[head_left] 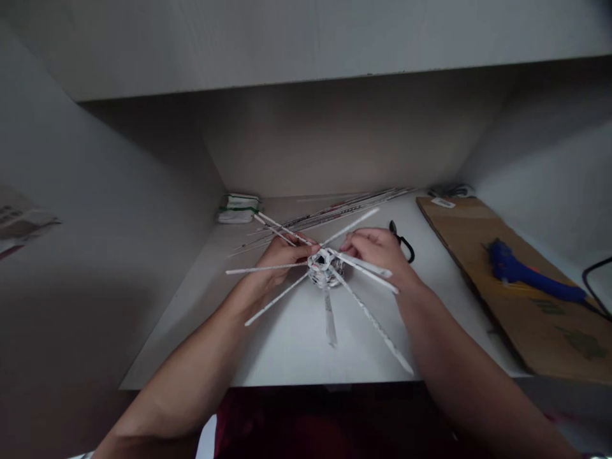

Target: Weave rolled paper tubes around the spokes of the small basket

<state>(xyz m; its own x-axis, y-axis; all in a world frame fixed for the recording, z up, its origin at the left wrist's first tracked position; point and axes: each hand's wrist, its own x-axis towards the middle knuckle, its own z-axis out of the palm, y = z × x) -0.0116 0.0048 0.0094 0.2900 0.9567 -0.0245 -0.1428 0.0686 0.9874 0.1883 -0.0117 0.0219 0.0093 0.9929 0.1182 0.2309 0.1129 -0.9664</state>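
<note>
A small round piece woven from rolled paper tubes [326, 274] is held above the white surface, with a dark hole at its top centre. Several loose tube ends stick out from it in all directions like spokes. My left hand [283, 257] grips its left side, thumb near the rim and fingers behind. At the upper right of the weave, my right hand [375, 247] is closed in a pinch at a paper tube [366, 264]; the fingertips partly hide the exact grip.
Long loose paper tubes [329, 213] lie at the back. Black-handled scissors [406, 247] rest beside my right hand. A blue glue gun [530, 277] lies on a cardboard sheet [471, 255] to the right. A white-and-green packet [239, 208] sits back left. An overhead panel [335, 44] hangs above.
</note>
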